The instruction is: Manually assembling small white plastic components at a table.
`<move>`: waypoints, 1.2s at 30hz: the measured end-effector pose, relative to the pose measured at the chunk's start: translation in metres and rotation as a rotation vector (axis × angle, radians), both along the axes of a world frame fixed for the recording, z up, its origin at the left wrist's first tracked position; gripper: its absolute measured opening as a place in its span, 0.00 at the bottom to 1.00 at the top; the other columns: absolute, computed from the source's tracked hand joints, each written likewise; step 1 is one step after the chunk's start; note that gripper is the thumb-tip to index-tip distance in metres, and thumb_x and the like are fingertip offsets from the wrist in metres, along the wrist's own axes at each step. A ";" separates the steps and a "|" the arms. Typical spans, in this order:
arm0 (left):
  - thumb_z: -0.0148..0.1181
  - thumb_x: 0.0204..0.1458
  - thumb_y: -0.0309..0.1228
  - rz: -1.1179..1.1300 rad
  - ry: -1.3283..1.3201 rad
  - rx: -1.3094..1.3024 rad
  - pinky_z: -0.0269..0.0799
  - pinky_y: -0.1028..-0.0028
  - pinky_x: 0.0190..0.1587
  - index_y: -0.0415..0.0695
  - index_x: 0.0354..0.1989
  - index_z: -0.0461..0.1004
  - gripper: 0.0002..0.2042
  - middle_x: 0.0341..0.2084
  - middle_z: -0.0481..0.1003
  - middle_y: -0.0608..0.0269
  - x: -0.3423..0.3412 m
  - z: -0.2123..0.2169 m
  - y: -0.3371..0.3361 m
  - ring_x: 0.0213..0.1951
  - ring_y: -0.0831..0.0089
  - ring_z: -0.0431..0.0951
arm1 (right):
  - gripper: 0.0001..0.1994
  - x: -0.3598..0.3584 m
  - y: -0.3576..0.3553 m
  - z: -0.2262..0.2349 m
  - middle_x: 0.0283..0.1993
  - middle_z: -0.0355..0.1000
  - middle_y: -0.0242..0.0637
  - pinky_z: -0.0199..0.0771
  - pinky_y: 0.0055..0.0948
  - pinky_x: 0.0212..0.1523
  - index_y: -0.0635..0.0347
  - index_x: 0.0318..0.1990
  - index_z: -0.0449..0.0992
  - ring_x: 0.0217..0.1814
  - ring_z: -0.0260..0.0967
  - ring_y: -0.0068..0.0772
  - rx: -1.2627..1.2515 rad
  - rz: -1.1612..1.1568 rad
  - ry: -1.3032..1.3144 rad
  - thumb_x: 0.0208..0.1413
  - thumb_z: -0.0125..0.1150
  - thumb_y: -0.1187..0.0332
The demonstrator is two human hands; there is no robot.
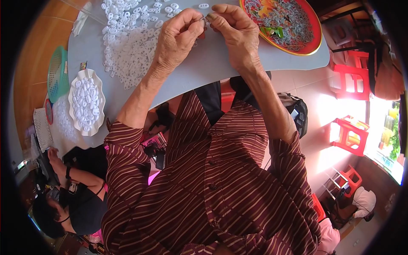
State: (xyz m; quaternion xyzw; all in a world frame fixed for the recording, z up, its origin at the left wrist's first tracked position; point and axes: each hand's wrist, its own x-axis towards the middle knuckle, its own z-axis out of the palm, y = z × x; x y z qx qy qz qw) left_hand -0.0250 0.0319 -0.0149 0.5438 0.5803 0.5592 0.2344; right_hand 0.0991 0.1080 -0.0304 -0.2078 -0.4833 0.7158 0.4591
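Note:
Over the far part of the grey table [191, 76], my left hand [179, 37] and my right hand [239, 37] meet fingertip to fingertip. Both are closed in a pinch. Something small and partly shiny shows between the fingertips, mostly hidden by them. Left of my left hand lies a spread of small white plastic pieces [134, 53], with larger oval white pieces [123, 12] behind it. Close to my right hand stands a red, gold-rimmed round tray [312, 32] full of small grey metal parts [289, 32], with a green scrap [272, 32] on top.
A scalloped white dish [101, 117] of oval white pieces stands at the left, beside a green plastic basket [57, 74]. Another person [85, 199] sits at the lower left. Red plastic stools [350, 136] stand on the floor at the right, near a black bag [299, 112].

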 end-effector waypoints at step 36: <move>0.54 0.54 0.31 -0.034 -0.052 0.050 0.64 0.84 0.27 0.40 0.34 0.73 0.07 0.20 0.72 0.72 0.003 -0.007 0.001 0.23 0.86 0.67 | 0.12 0.011 0.000 0.010 0.19 0.68 0.25 0.60 0.16 0.21 0.62 0.28 0.75 0.20 0.59 0.12 0.258 -0.030 -0.363 0.54 0.61 0.62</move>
